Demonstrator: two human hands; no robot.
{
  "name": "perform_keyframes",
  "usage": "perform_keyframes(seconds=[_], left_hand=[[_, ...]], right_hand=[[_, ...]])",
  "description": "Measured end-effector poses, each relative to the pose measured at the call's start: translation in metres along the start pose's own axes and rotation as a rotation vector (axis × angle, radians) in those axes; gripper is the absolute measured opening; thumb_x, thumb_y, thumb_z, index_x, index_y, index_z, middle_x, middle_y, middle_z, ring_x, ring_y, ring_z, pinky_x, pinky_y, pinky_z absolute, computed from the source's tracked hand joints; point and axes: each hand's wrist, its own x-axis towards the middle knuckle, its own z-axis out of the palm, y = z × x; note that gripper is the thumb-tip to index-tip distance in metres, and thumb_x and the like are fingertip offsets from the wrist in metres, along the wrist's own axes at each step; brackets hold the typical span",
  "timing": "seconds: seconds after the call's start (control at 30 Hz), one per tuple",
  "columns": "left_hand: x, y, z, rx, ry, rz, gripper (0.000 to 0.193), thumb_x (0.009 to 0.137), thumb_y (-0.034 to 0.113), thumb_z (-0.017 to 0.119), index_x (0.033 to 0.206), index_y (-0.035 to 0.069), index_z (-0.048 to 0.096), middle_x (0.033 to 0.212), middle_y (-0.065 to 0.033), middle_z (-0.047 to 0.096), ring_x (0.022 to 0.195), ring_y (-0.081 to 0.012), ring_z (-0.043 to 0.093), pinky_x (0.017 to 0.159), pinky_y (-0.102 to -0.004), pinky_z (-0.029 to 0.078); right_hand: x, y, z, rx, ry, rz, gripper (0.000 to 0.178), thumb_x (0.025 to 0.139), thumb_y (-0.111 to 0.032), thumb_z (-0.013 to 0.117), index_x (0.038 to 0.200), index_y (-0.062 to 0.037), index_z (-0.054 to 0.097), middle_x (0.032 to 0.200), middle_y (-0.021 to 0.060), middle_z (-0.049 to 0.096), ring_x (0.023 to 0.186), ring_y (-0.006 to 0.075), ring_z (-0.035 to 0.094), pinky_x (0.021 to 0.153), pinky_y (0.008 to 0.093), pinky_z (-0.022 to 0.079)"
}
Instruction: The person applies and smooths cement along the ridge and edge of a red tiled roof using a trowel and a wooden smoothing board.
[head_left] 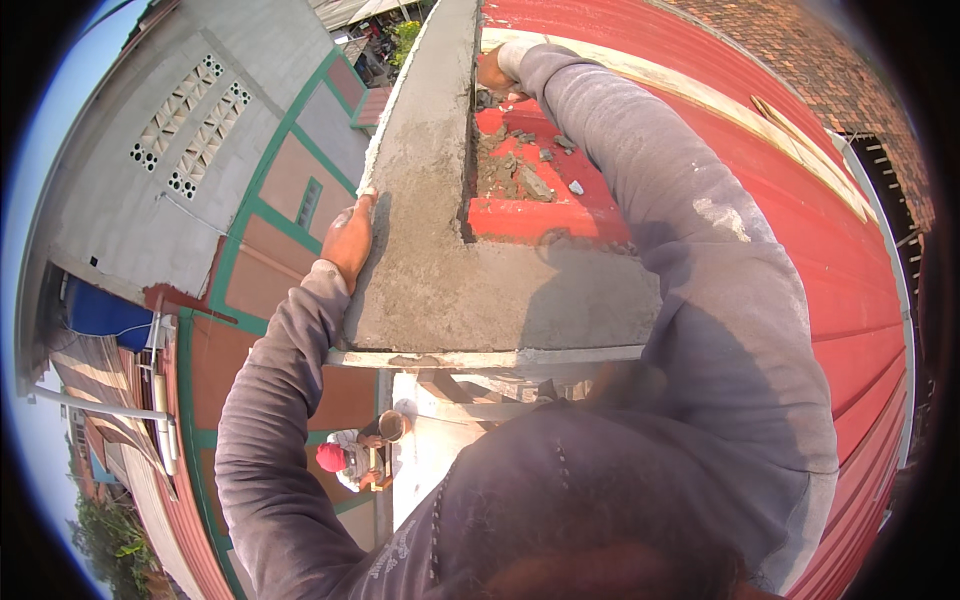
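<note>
An L-shaped grey concrete ledge (430,130), its top freshly smoothed and damp-looking in places, runs away in front of me and turns right near my chest. My left hand (349,240) is closed over its outer left edge; part of the fingers is hidden past that edge. Farther off, my right hand (492,73) reaches down at the ledge's inner right side, and its fingers are mostly hidden, so what they hold cannot be told. Broken grey mortar lumps (535,184) lie on the red metal sheet (530,218) inside the corner.
A red corrugated roof (850,270) spreads to the right, with long wooden planks (700,110) on it. Far below on the left, a person in a red cap (332,457) is beside a bucket (393,426). A board (480,358) edges the ledge's near side.
</note>
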Motion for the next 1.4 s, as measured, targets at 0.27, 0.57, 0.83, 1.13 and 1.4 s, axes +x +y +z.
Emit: perform_keyframes(seconds=[0.27, 0.57, 0.83, 1.13, 1.4], left_hand=[[-0.011, -0.013, -0.01, 0.002, 0.033, -0.012, 0.084, 0.098, 0.066, 0.053, 0.143, -0.005, 0.059, 0.147, -0.0252, 0.058, 0.14, -0.0345, 0.051, 0.117, -0.0391, 0.035], [0.005, -0.001, 0.002, 0.002, -0.017, 0.026, 0.086, 0.097, 0.066, 0.054, 0.146, -0.004, 0.056, 0.15, -0.0258, 0.055, 0.141, -0.0351, 0.05, 0.119, -0.0395, 0.034], [0.007, 0.019, 0.013, -0.022, -0.063, 0.012, 0.085, 0.098, 0.065, 0.053, 0.147, -0.004, 0.056, 0.15, -0.0273, 0.055, 0.141, -0.0345, 0.051, 0.118, -0.0393, 0.034], [-0.006, 0.004, -0.001, -0.007, 0.008, 0.017, 0.076, 0.101, 0.062, 0.051, 0.143, 0.001, 0.062, 0.15, -0.0244, 0.058, 0.143, -0.0336, 0.05, 0.118, -0.0389, 0.034], [-0.004, 0.009, 0.006, -0.019, -0.03, 0.029, 0.075, 0.099, 0.063, 0.053, 0.141, 0.002, 0.064, 0.147, -0.0234, 0.06, 0.141, -0.0335, 0.051, 0.117, -0.0395, 0.035]], right_hand=[[-0.056, -0.005, 0.036, 0.991, 0.123, 0.361, 0.031, 0.101, -0.026, 0.049, 0.116, -0.0035, 0.063, 0.071, 0.0064, 0.06, 0.048, 0.0163, 0.044, 0.044, 0.0364, 0.039], [-0.015, 0.024, 0.089, 0.604, 0.275, 0.194, 0.017, 0.09, -0.002, 0.057, 0.1, 0.0093, 0.065, 0.072, 0.0167, 0.067, 0.056, 0.0258, 0.066, 0.045, 0.0466, 0.05], [0.01, 0.027, 0.121, 0.583, 0.299, 0.133, 0.019, 0.076, -0.007, 0.078, 0.071, -0.006, 0.06, 0.073, 0.0062, 0.066, 0.07, 0.0274, 0.066, 0.071, 0.0402, 0.061], [-0.031, 0.005, 0.099, 0.603, 0.238, 0.264, 0.036, 0.101, -0.017, 0.048, 0.094, 0.0094, 0.072, 0.083, 0.0211, 0.075, 0.071, 0.0349, 0.075, 0.063, 0.0479, 0.059], [-0.014, -0.01, 0.09, 0.995, 0.369, 0.514, 0.036, 0.098, -0.019, 0.054, 0.107, 0.0102, 0.073, 0.089, 0.022, 0.077, 0.073, 0.0341, 0.076, 0.074, 0.0466, 0.061]])
